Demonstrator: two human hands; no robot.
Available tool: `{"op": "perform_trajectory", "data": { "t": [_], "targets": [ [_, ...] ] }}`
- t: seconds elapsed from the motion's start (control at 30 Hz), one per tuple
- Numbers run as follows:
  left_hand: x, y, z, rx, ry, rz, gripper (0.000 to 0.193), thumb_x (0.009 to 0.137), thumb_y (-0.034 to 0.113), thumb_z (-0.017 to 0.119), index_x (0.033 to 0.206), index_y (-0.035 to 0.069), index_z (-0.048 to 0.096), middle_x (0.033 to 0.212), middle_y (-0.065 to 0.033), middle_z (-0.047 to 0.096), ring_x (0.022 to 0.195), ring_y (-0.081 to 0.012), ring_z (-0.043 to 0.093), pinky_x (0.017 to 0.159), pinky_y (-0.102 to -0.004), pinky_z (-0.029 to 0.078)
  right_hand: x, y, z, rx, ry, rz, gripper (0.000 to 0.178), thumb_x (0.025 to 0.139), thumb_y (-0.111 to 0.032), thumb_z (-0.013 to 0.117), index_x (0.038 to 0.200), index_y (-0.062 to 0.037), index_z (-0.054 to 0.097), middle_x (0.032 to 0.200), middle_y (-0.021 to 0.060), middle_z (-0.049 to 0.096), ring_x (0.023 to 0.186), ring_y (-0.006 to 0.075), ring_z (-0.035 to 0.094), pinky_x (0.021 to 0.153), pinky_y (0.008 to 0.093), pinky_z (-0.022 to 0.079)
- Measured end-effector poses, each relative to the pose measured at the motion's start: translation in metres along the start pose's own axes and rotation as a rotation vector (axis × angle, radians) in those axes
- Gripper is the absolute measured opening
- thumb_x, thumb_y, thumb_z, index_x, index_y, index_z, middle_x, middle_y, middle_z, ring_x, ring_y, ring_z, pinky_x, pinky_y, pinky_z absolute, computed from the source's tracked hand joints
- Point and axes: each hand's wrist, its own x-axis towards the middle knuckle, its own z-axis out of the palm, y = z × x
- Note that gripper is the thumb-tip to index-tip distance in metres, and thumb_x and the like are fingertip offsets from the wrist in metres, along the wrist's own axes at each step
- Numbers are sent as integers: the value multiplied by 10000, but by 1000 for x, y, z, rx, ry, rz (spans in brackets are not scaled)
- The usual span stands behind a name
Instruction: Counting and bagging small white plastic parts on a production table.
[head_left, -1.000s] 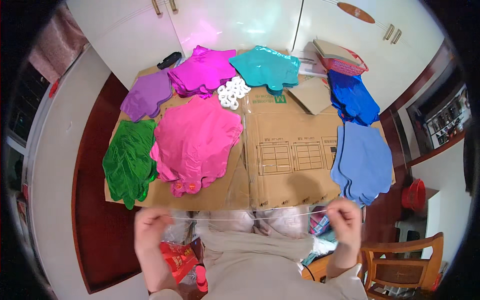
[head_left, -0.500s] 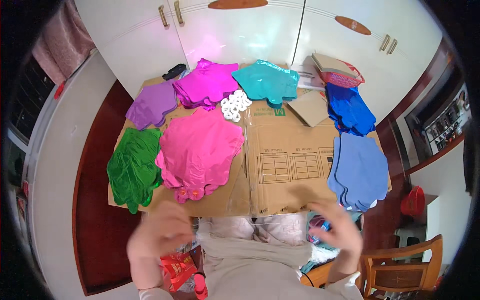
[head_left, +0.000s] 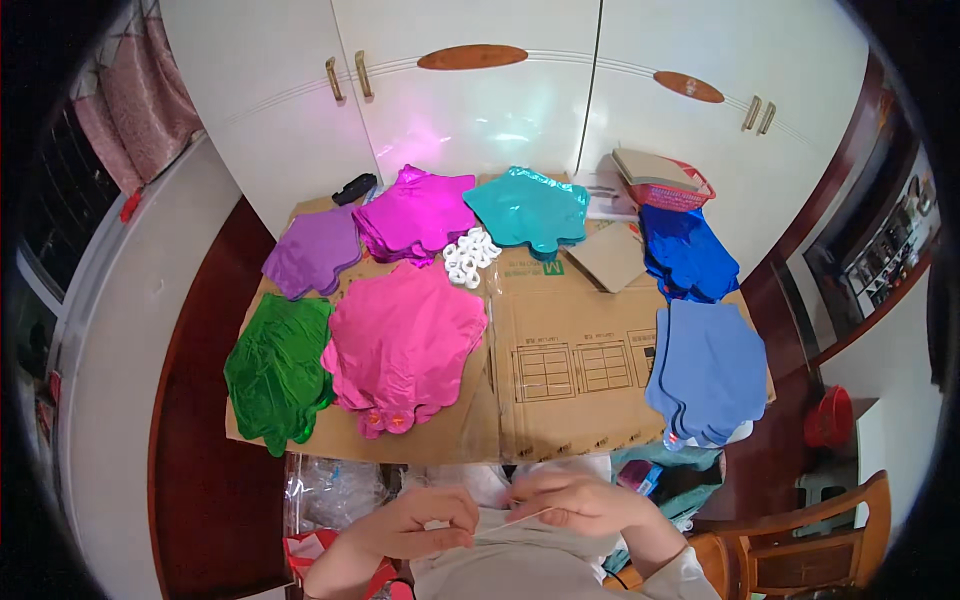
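Observation:
Over my lap, just off the cardboard's front edge, my left hand and my right hand face each other. Both are closed, fingers bent to thumbs. A thin pale string runs between their fingertips; motion smears the right fingers somewhat. Ahead lie flat stacks of shiny foil balloons: pink nearest the left hand, green beside it, then purple, magenta and teal behind. Dull blue and deep blue stacks lie on the right.
White rings are heaped mid-table on the flattened cardboard. Grey-brown board lies near a pink basket. White cabinets stand behind. A wooden chair is at right, clear plastic bags below left.
My hands have come inward and down from wide apart, now close together over my lap. The string between them spans a shorter gap. The view has tipped slightly upward.

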Motion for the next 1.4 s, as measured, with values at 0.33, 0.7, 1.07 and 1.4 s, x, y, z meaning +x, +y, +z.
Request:
{"op": "perform_trajectory", "data": {
  "t": [0.33,0.7,1.07,1.4],
  "targets": [
    [-17,18,-21,170,243,-103,33,754,78,621,761,45,622,767,-31,502,709,-139,474,615,-255,358,-53,14,-36,110,265,412,334,865,-205,449,1036,67,540,1117,186,519,1079,292,465,903,381,361],
    [20,31,-9,540,155,230,56,719,78,650,768,78,624,755,-32,505,716,-179,481,626,-280,373,26,16,44,377,-111,334,334,834,-222,539,1057,15,463,914,109,539,793,177,523,618,276,426],
    [-15,-13,-9,-543,157,269,142,763,119,596,798,-18,606,772,-132,606,686,-215,526,616,-315,388,-17,28,38,194,193,199,147,849,-136,469,806,-8,526,675,95,538,621,224,544,560,294,426],
    [9,-29,3,929,388,382,165,694,82,641,859,64,639,803,-45,635,723,-189,514,630,-325,388,-8,-8,37,-161,433,72,50,747,-81,549,765,-37,562,595,113,542,534,284,542,493,368,425]
  ]
}}
